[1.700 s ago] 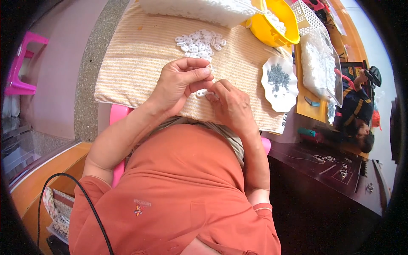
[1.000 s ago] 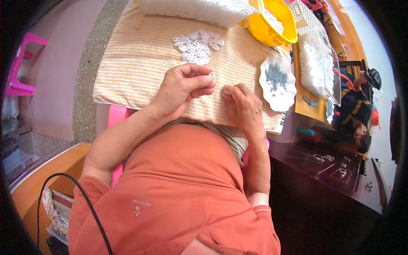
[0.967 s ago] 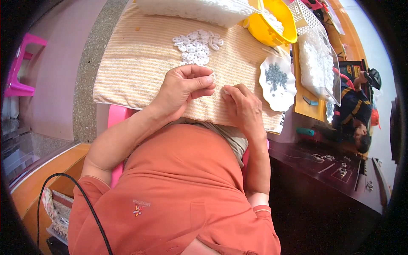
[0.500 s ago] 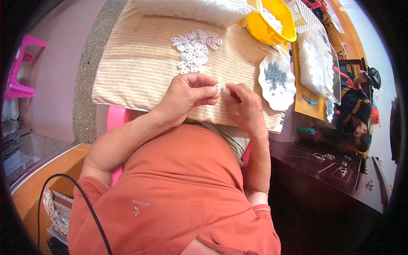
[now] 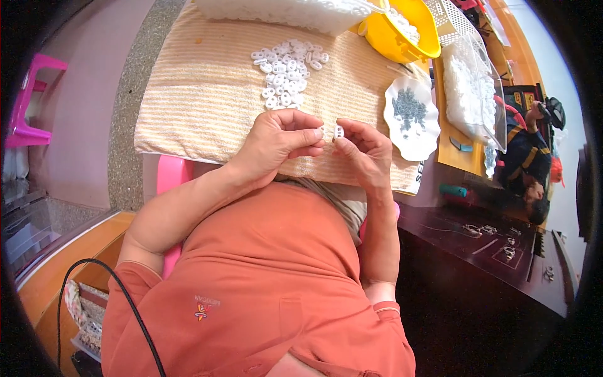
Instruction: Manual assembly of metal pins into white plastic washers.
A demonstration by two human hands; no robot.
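Between the thumb and fingertips of my right hand (image 5: 364, 151) is a small white oval plastic piece with two holes (image 5: 339, 131). Just left of it, my left hand (image 5: 282, 139) is closed in a pinch; whatever its fingertips hold is too small to make out. The two hands are close but apart, above the near part of a striped towel (image 5: 188, 94). Beyond my left hand lies a loose pile of similar white pieces (image 5: 286, 74). To the right of my right hand sits a white scalloped plate (image 5: 419, 149) with many tiny dark grey pieces (image 5: 408, 105) on it.
At the far edge stands a clear bin of white pieces (image 5: 282, 14), beside a yellow container (image 5: 383, 47). Further right is a clear box (image 5: 468, 94) of white parts. A person (image 5: 526, 151) is at the far right. A pink stool (image 5: 38, 100) stands at left.
My right hand has turned and its fingers have shifted, so the white two-holed piece now shows at its fingertips. My left hand has stayed nearly still in its pinch.
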